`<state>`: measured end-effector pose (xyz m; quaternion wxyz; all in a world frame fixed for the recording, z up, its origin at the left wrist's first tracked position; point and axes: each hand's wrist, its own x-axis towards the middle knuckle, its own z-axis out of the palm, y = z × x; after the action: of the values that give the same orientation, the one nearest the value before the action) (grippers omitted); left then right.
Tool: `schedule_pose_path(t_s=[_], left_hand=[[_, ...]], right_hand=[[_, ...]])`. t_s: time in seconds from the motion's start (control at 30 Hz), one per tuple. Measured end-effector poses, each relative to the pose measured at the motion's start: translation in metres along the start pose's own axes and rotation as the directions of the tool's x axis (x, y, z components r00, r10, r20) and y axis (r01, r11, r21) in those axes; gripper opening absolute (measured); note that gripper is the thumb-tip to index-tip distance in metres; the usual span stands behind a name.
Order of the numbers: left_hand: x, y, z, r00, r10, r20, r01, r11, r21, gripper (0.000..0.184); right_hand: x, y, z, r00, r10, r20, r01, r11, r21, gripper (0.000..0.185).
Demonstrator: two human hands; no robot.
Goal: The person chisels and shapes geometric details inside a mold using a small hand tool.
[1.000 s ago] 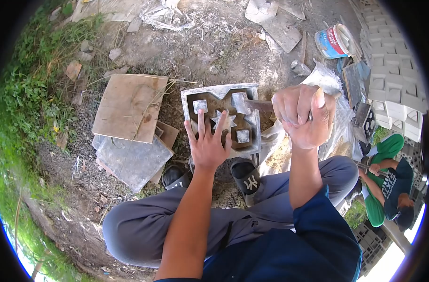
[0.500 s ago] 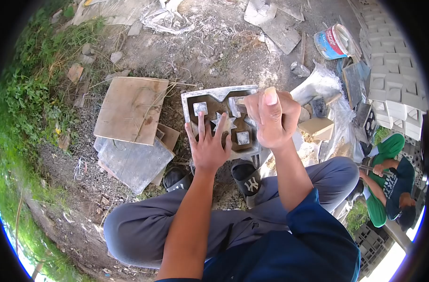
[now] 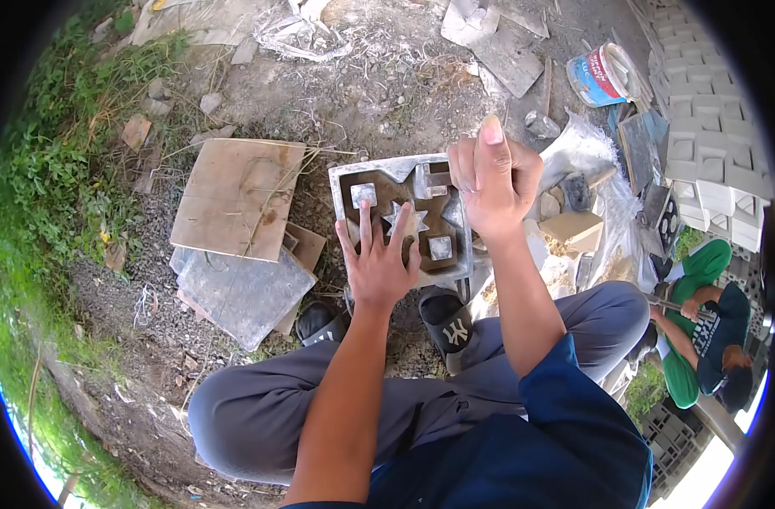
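Note:
A grey, cement-crusted block mould (image 3: 336,191) lies on the ground in front of my feet, with square posts and a star-shaped core (image 3: 407,219) inside. My left hand (image 3: 382,267) rests on its near left part, fingers spread, one fingertip at a square post (image 3: 363,196). My right hand (image 3: 496,182) is a fist, thumb up, above the mould's right edge. From the fist a short-handled hammer (image 3: 425,181) points left, its grey head over the mould's far right corner. Most of the handle is hidden by the fingers.
On the left lie a wooden board (image 3: 235,195) and a grey slab (image 3: 243,293). To the right are a plastic sack (image 3: 578,144), a tan block (image 3: 571,231), a paint bucket (image 3: 604,76) and stacked pale blocks (image 3: 710,127). Another person (image 3: 701,331) works at far right.
My right fist has shifted a little away from me and to the left, with the hammer in it. The left hand stays on the mould, which has barely moved.

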<state>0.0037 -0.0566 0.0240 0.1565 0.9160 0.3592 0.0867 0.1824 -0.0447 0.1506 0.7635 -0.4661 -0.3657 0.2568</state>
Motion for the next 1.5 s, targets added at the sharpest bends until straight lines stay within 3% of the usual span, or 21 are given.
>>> schedule_pose_path(t_s=[0.13, 0.27, 0.3, 0.4, 0.47, 0.53, 0.57, 0.67, 0.73, 0.83, 0.87, 0.93, 1.0, 1.07, 1.1, 1.13, 1.2, 1.27, 1.37, 1.43, 1.5], left_hand=[[0.003, 0.002, 0.001, 1.0, -0.003, -0.007, 0.003, 1.0, -0.027, 0.068], [-0.001, 0.002, -0.002, 1.0, -0.006, 0.004, 0.006, 0.999, -0.04, 0.068], [-0.008, 0.002, -0.002, 1.0, -0.006, 0.014, 0.006, 0.999, -0.042, 0.068], [-0.004, 0.004, 0.001, 1.0, 0.004, 0.03, -0.004, 1.0, 0.005, 0.069], [-0.002, 0.001, 0.003, 1.0, -0.005, 0.011, 0.005, 1.0, 0.01, 0.07], [-0.006, 0.0, 0.002, 0.999, -0.013, 0.04, 0.012, 1.0, 0.028, 0.074], [-0.005, 0.0, 0.002, 0.999, -0.021, 0.034, 0.021, 1.0, -0.009, 0.077], [-0.003, 0.002, 0.003, 0.997, -0.042, 0.069, 0.043, 0.999, -0.004, 0.083], [-0.002, -0.001, 0.006, 0.999, -0.026, -0.024, 0.026, 1.0, -0.01, 0.083], [-0.002, 0.001, 0.004, 0.998, -0.043, 0.045, 0.045, 0.999, -0.023, 0.084], [0.001, 0.002, 0.004, 0.998, -0.04, 0.04, 0.041, 0.999, -0.026, 0.084], [-0.002, 0.0, 0.005, 0.999, -0.041, 0.031, 0.042, 0.998, -0.044, 0.085], [-0.005, -0.002, 0.005, 0.999, -0.034, 0.003, 0.034, 0.999, 0.0, 0.086], [-0.002, 0.0, 0.003, 0.998, -0.042, 0.036, 0.042, 0.999, -0.022, 0.085], [-0.001, 0.0, 0.004, 0.999, -0.033, -0.003, 0.033, 0.999, 0.015, 0.084], [-0.002, 0.0, 0.005, 0.999, -0.037, 0.0, 0.037, 0.999, 0.015, 0.084], [-0.002, -0.001, 0.006, 0.999, -0.034, -0.013, 0.033, 0.998, -0.05, 0.083], [-0.003, -0.001, 0.002, 0.999, -0.038, 0.02, 0.039, 0.998, -0.04, 0.083], [-0.004, 0.001, 0.006, 0.999, -0.033, 0.018, 0.033, 0.999, -0.021, 0.083], [-0.002, -0.001, 0.005, 0.999, -0.019, -0.05, 0.017, 0.999, -0.032, 0.084], [-0.006, -0.001, 0.001, 0.999, -0.037, 0.01, 0.037, 0.998, -0.055, 0.084]], right_hand=[[-0.001, 0.008, 0.003, 0.996, 0.065, -0.062, -0.072, 0.991, -0.112, 0.055], [-0.005, 0.007, -0.001, 0.997, -0.059, -0.051, 0.057, 0.998, -0.042, 0.052], [-0.004, 0.015, 0.0, 0.998, 0.024, -0.051, -0.033, 0.983, -0.183, 0.052], [0.003, 0.015, 0.0, 0.999, 0.033, -0.039, -0.042, 0.956, -0.29, 0.052], [0.003, 0.014, 0.0, 0.999, -0.011, -0.048, -0.001, 0.971, -0.239, 0.053], [-0.005, 0.021, 0.004, 0.984, -0.044, -0.172, 0.027, 0.995, -0.101, 0.053], [-0.01, 0.024, 0.007, 0.966, -0.035, -0.256, -0.025, 0.974, -0.226, 0.053], [-0.007, 0.01, 0.017, 0.963, -0.098, -0.251, 0.067, 0.99, -0.127, 0.051], [-0.01, 0.014, 0.018, 0.963, -0.101, -0.248, 0.085, 0.994, -0.071, 0.05], [-0.006, 0.023, 0.014, 0.993, -0.041, -0.115, -0.012, 0.902, -0.431, 0.052], [-0.003, 0.017, 0.014, 0.992, -0.047, -0.113, -0.007, 0.901, -0.434, 0.052], [-0.002, 0.005, 0.021, 0.98, -0.012, -0.197, -0.012, 0.993, -0.118, 0.051], [-0.011, 0.013, 0.016, 0.971, -0.018, -0.237, -0.021, 0.987, -0.159, 0.054], [-0.012, 0.016, 0.009, 0.99, 0.03, -0.138, -0.093, 0.876, -0.473, 0.058], [-0.01, -0.001, 0.018, 0.982, 0.033, -0.185, -0.088, 0.95, -0.299, 0.059], [-0.014, -0.003, 0.018, 0.982, 0.038, -0.184, -0.092, 0.95, -0.298, 0.059], [-0.019, -0.005, 0.017, 0.966, -0.01, -0.257, -0.015, 0.995, -0.095, 0.057], [-0.028, 0.016, 0.013, 0.983, -0.031, -0.183, -0.018, 0.966, -0.259, 0.056], [-0.017, 0.003, 0.016, 0.973, -0.019, -0.23, -0.023, 0.983, -0.179, 0.055], [-0.018, 0.002, 0.02, 0.944, -0.131, -0.302, 0.096, 0.987, -0.13, 0.057], [-0.019, 0.008, 0.024, 0.956, -0.112, -0.27, 0.053, 0.975, -0.214, 0.057]])
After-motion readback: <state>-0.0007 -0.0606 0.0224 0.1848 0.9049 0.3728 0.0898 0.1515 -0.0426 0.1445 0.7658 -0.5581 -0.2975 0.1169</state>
